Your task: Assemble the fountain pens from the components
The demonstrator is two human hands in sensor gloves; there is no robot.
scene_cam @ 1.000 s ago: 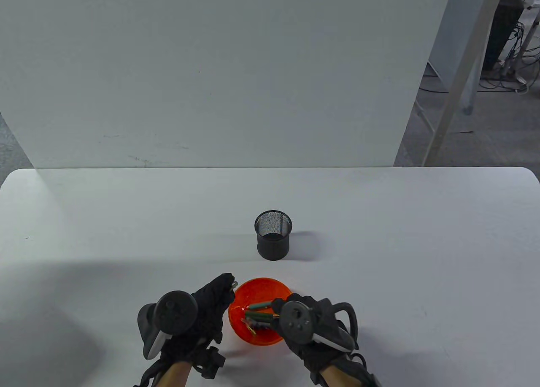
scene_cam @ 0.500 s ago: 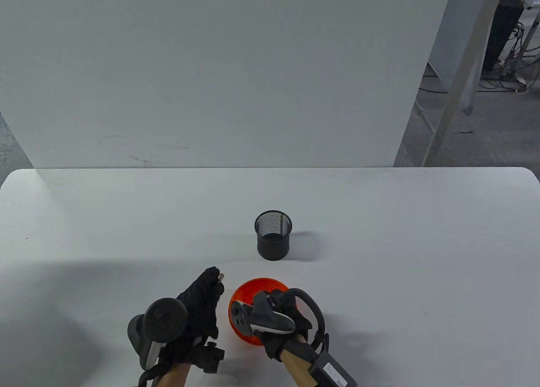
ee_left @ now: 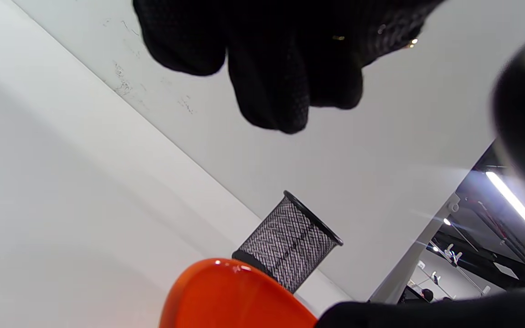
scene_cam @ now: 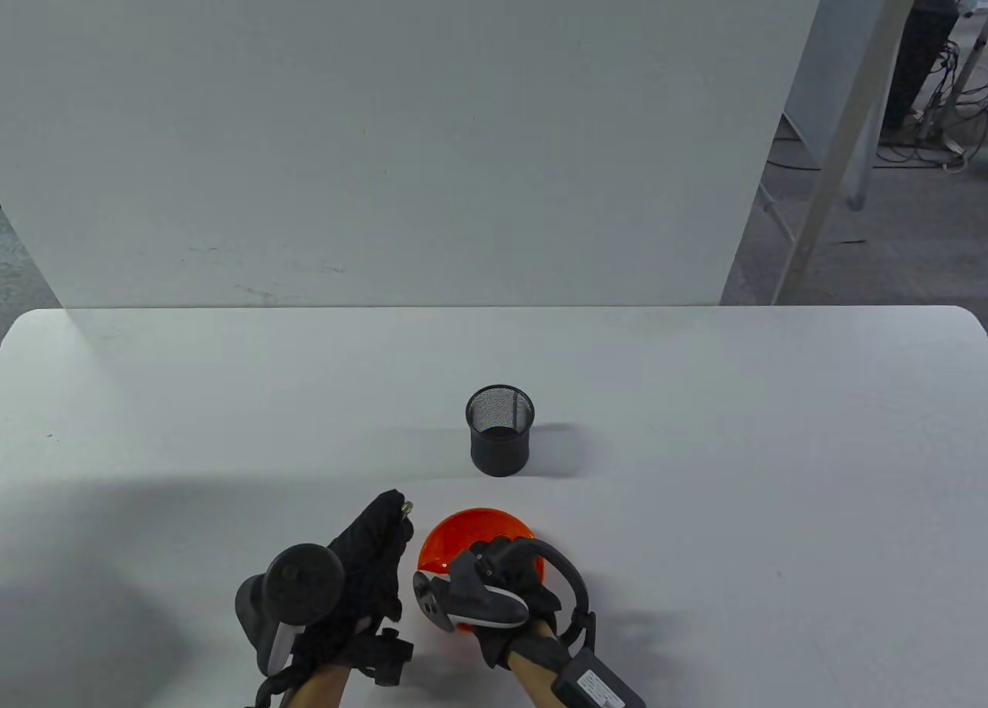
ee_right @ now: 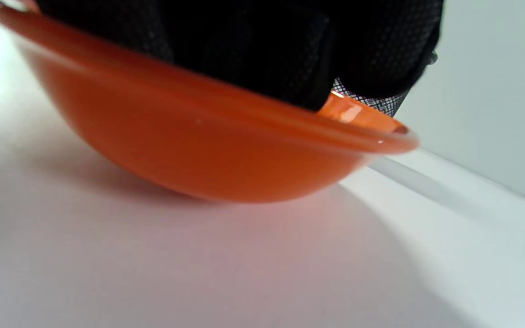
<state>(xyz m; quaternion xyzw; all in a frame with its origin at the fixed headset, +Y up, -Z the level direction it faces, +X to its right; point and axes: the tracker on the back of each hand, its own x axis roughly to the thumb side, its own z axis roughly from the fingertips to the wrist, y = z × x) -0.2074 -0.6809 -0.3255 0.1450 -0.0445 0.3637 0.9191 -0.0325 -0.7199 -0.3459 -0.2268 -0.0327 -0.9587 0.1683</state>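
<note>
Now right hand point(scene_cam: 505, 577) has sunk into orange bowl point(scene_cam: 463, 534) (grip hidden); left hand point(scene_cam: 370, 561) still pinches small metal part point(scene_cam: 407, 508).

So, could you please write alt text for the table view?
Two black-gloved hands work at an orange bowl on a white table: the right hand reaches into it, the left hand pinches a small metal part. A black mesh cup stands behind.

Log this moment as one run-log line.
left hand: holds small metal part | right hand: reaching into orange bowl | mesh cup: upright
</note>
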